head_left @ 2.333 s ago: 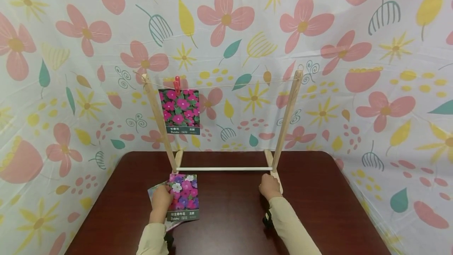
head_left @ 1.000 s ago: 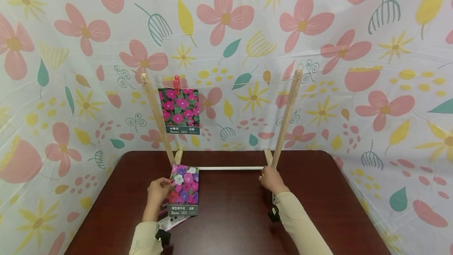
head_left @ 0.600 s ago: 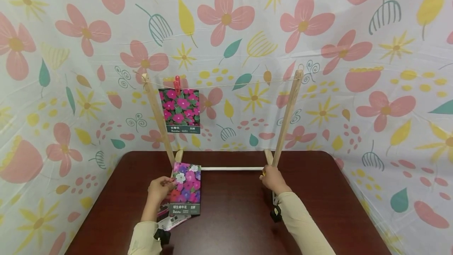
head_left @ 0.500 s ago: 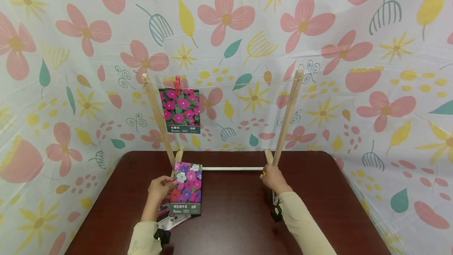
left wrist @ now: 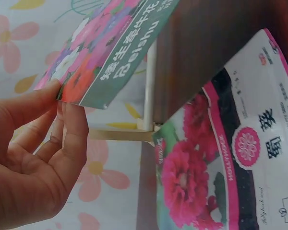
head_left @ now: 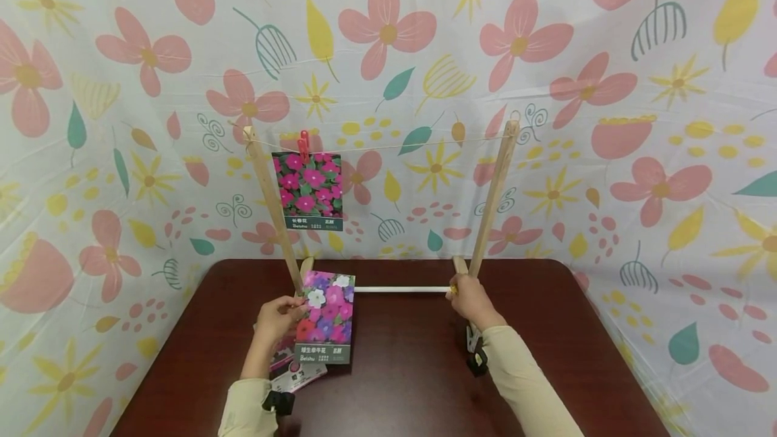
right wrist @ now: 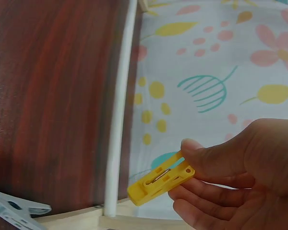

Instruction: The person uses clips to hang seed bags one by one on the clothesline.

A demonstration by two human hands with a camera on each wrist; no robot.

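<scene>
A flowered packet (head_left: 324,315) is pinched along one edge by the left hand (head_left: 279,319). In the head view its printed face is shown almost whole, just right of that hand; in the left wrist view the grip itself is revealed, the thumb being laid on the front and the fingers set behind, with the packet raised off the table (head_left: 394,363). By the same view a pink-bordered packet (left wrist: 240,143) is displayed beside the left hand, its ruffled bloom and lettering exposed; in the head view it is largely covered by the held packet and the hand.

A yellow clip (right wrist: 161,179) is pinched between thumb and fingers of the right hand (head_left: 476,302). Only a speck of yellow is visible from the head, whereas the clip's body and metal spring are shown from the right wrist. A grey clip (right wrist: 19,211) is seen near the right hand, partly hidden by the wrist in the head view.

Shown by the head view in full, above the left hand, is a hung packet (head_left: 308,191), fastened by a red clip (head_left: 304,147) to a string (head_left: 413,146). The string is carried across a wooden frame (head_left: 494,201), whose white rod (head_left: 400,289) is stretched between the hands.
</scene>
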